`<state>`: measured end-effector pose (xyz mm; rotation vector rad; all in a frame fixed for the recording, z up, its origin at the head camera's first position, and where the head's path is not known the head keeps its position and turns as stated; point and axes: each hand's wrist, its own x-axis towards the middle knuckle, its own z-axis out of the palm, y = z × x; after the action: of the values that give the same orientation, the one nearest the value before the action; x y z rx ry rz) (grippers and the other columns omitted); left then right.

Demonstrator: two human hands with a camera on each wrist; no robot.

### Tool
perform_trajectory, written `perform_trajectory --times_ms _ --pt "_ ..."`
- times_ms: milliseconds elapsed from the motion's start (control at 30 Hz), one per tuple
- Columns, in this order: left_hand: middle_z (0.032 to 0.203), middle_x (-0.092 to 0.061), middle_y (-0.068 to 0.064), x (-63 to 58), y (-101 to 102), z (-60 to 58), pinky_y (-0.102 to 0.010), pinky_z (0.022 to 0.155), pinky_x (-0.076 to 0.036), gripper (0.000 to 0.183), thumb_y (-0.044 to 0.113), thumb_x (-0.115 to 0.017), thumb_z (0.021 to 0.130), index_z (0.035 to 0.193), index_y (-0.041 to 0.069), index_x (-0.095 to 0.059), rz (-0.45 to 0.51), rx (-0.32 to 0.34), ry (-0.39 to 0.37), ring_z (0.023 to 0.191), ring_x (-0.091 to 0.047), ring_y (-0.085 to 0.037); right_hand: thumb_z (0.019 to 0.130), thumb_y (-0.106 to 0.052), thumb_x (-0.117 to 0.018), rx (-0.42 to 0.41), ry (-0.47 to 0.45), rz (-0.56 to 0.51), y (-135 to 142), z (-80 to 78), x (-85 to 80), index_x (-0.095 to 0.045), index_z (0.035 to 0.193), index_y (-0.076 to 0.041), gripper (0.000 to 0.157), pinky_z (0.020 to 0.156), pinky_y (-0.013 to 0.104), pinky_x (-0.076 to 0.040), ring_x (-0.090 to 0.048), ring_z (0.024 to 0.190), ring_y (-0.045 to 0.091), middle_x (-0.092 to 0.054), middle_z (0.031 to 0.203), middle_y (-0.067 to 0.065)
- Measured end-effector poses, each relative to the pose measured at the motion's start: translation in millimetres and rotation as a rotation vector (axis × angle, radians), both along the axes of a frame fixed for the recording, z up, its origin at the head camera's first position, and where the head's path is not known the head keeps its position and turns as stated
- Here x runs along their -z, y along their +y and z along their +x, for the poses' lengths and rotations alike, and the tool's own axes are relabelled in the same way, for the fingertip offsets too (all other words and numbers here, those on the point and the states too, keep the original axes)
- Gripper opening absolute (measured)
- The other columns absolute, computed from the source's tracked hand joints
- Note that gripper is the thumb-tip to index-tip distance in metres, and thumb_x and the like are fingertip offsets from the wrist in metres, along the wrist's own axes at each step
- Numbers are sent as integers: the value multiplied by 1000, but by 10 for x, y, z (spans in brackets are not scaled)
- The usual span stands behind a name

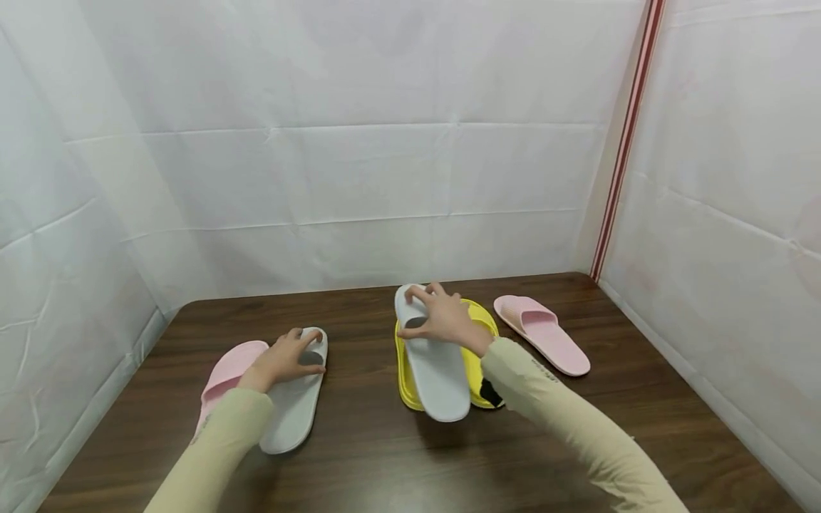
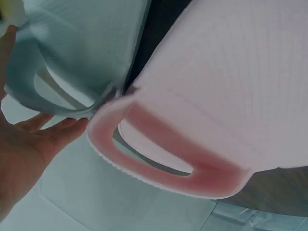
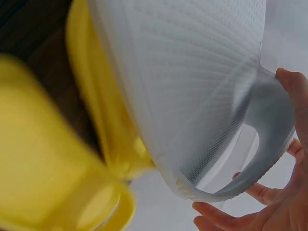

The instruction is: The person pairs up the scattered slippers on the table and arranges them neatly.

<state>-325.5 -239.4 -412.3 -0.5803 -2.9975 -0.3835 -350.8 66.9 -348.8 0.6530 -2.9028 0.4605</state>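
Note:
On the left side of the table, my left hand [image 1: 280,361] grips a grey slipper [image 1: 290,417] across its strap, thumb on one side and fingers on the other. A pink slipper [image 1: 236,362] lies right beside it and fills much of the left wrist view. My right hand [image 1: 445,318] holds a second grey slipper [image 1: 440,381] by the strap, thumb and fingers at its two sides. This slipper is tilted over a pair of yellow slippers [image 1: 473,367] and partly hides them. In the right wrist view its ribbed sole [image 3: 192,72] shows close up.
Another pink slipper [image 1: 554,342] lies on the right of the dark wooden table [image 1: 365,456]. White sheeting [image 1: 359,171] hangs behind the table and along both sides. A red-striped strip [image 1: 625,149] runs up the back right corner.

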Motion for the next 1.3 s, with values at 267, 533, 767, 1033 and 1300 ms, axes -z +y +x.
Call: perform_trajectory --times_ms 267,533,767,1033,1300 --pt "110 -47 -25 -69 -27 -23 -52 71 -43 36 35 -61 82 107 14 -46 -5 16 -39 95 -51 -44 66 -61 -65 -45 -19 -25 -470 23 130 -41 105 -31 54 81 58 -38 -50 94 40 -40 122 11" --pt "111 -48 -25 -9 -41 23 -54 72 -43 41 34 -64 80 110 13 -47 8 50 15 96 -50 -47 66 -63 -64 5 -29 -39 -694 -13 289 -42 105 -33 54 78 53 -39 -45 96 41 -41 117 9" --pt "111 -49 -22 8 -26 56 -52 68 -45 44 37 -65 78 112 16 -46 -22 32 23 97 -51 -45 66 -65 -62 22 -21 -3 -838 11 374 -43 106 -34 55 77 51 -39 -45 96 41 -42 117 8" --pt "111 -51 -19 20 1 111 -51 62 -46 48 40 -66 76 114 17 -48 -43 13 76 97 -51 -44 67 -69 -57 9 -25 30 -959 57 563 -43 107 -34 55 79 53 -39 -46 98 42 -44 119 10" --pt "117 -49 -20 36 4 109 -53 62 -46 51 41 -65 77 118 16 -46 -74 14 80 100 -50 -45 69 -69 -56 10 -28 90 -993 107 717 -45 111 -35 55 77 50 -39 -46 96 38 -46 118 10"
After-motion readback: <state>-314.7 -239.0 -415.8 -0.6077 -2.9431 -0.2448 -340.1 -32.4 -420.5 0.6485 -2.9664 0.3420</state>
